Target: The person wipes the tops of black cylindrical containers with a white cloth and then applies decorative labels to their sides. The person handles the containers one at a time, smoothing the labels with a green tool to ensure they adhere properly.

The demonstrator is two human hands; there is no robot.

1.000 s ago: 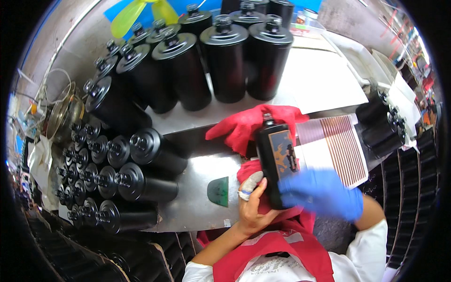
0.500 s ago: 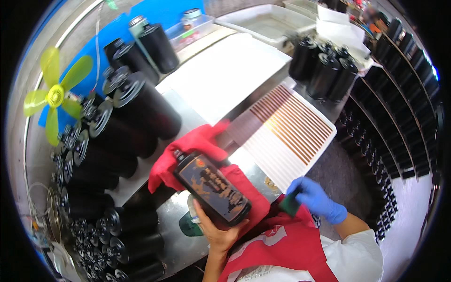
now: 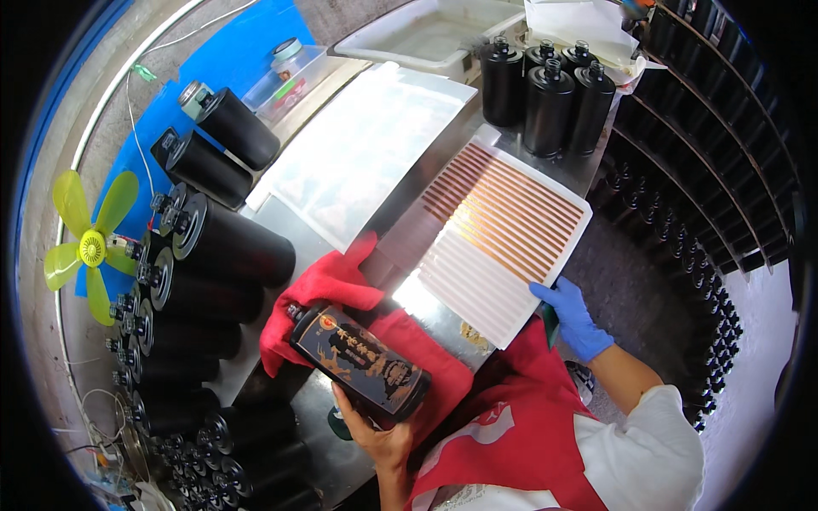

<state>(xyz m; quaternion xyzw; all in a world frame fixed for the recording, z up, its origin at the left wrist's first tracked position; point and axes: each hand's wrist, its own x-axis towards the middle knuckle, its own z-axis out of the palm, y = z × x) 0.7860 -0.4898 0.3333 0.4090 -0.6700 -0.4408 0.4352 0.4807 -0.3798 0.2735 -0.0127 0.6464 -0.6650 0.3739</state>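
My bare left hand point(image 3: 375, 434) grips the lower side of a black bottle point(image 3: 358, 359) with a gold and grey picture label. The bottle lies tilted on a red cloth point(image 3: 439, 353), its neck to the upper left. On my right hand point(image 3: 575, 319) is a blue glove; its fingertips are at the near right edge of a white board point(image 3: 582, 213) bearing rows of brown-gold strips point(image 3: 511, 209). A dark green flat scraper point(image 3: 550, 328), partly hidden, is held in this hand. Part of another green piece point(image 3: 339, 423) shows beside my left hand.
Black bottles point(image 3: 234, 243) crowd the left side beside a yellow-green fan point(image 3: 92, 247). Translucent sheets point(image 3: 358, 145) lie on the metal table. Several black bottles point(image 3: 547, 102) stand at the back right, near a white tub point(image 3: 358, 47). Bottle racks point(image 3: 707, 128) line the right.
My right hand has moved up to the edge of the white board with the green scraper. The left hand keeps hold of the bottle. The whole view has shifted slightly.
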